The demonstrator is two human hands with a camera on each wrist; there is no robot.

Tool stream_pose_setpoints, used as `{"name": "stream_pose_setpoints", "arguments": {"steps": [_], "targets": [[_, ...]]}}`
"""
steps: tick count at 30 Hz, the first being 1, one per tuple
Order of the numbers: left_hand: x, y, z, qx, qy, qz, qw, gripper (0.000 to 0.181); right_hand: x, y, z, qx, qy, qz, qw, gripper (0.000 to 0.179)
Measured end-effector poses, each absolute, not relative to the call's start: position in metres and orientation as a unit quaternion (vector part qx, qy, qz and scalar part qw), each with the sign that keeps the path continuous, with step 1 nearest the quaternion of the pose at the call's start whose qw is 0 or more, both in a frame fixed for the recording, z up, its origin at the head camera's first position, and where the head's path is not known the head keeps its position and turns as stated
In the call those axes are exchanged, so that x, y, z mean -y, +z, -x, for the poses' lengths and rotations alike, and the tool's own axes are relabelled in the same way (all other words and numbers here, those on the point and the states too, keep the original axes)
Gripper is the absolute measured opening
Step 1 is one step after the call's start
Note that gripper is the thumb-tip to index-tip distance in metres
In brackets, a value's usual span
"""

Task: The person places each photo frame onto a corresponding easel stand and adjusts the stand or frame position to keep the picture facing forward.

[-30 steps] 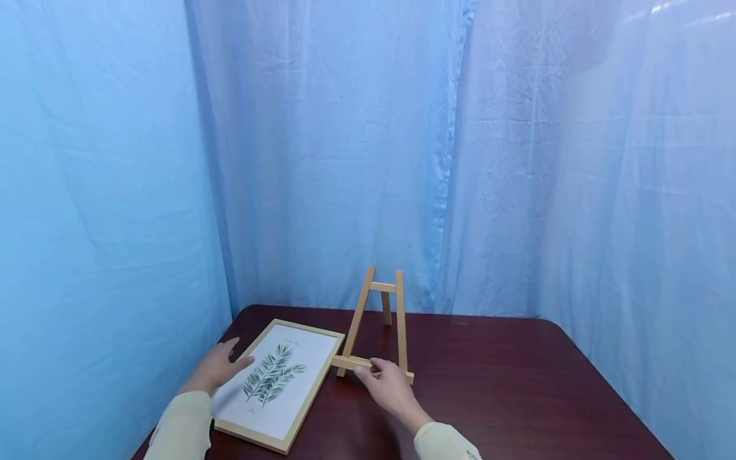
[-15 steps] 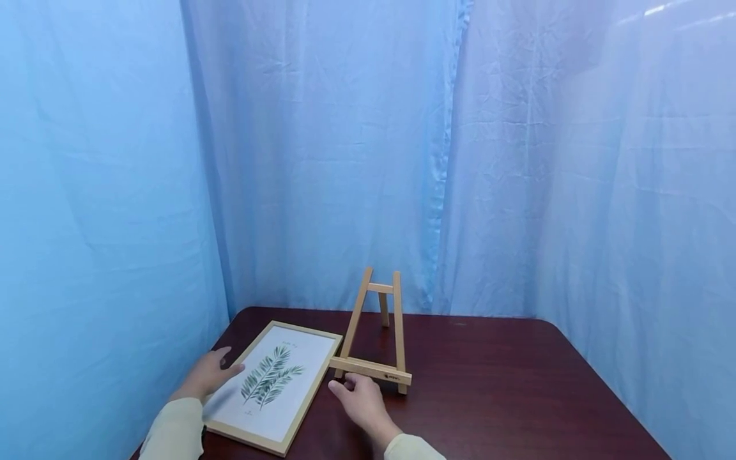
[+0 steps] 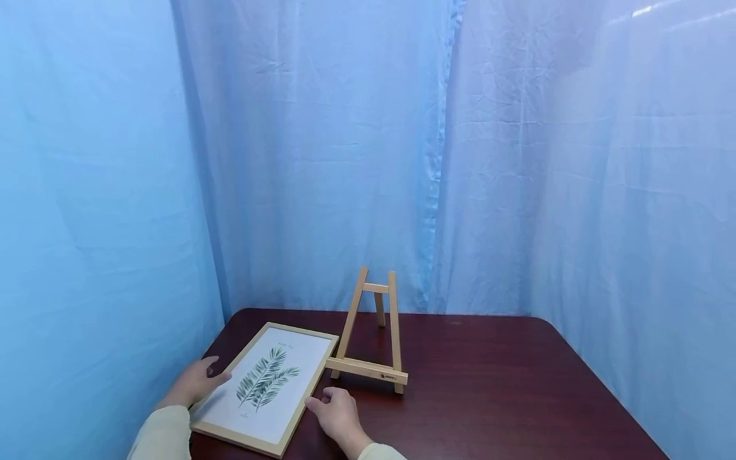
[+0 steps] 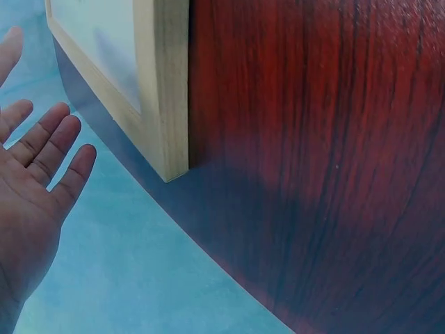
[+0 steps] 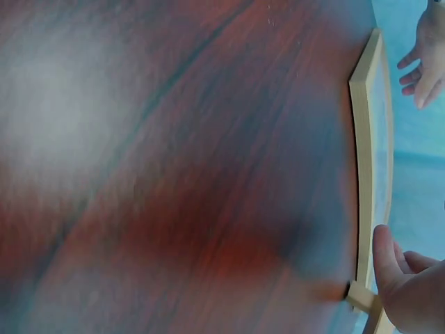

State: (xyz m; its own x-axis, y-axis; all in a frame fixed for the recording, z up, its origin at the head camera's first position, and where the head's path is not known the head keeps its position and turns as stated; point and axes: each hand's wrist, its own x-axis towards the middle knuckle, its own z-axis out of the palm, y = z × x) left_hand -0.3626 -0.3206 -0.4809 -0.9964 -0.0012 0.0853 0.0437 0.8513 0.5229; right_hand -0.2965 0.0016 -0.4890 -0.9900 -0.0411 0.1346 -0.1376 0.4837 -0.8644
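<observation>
A picture frame (image 3: 270, 383) with a pale wood border and a green leaf print lies face up on the left of the table. Beside its left edge is my left hand (image 3: 194, 382), fingers spread; the left wrist view shows that palm (image 4: 31, 202) apart from the frame. Just off the frame's right edge hovers my right hand (image 3: 336, 414), thumb and fingers slightly bent with nothing held. A small wooden easel (image 3: 368, 366) stands upright beyond the right hand, its ledge close to the frame's upper right corner.
The dark red wooden table (image 3: 489, 383) extends to the right of the easel. Blue curtains (image 3: 322, 160) hang behind and on both sides. The table's left edge runs close beside the picture frame.
My right hand has left the easel's ledge and moved left and nearer, to beside the picture frame. My left hand has shifted slightly down and left. The easel's ledge is now uncovered.
</observation>
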Motion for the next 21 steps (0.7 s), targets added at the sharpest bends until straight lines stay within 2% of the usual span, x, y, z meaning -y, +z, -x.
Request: {"name": "stream_pose_setpoints", "arguments": {"steps": [7, 21], "targets": [[0.325, -0.489, 0.367, 0.96, -0.276, -0.003, 0.039, 0.075, 0.01, -0.495, 0.291, 0.862, 0.503, -0.04, 0.043, 0.049], [0.328, -0.499, 0.37, 0.959, -0.282, -0.021, 0.026, 0.072, 0.032, -0.505, 0.285, 0.871, 0.487, 0.004, 0.073, 0.049]]}}
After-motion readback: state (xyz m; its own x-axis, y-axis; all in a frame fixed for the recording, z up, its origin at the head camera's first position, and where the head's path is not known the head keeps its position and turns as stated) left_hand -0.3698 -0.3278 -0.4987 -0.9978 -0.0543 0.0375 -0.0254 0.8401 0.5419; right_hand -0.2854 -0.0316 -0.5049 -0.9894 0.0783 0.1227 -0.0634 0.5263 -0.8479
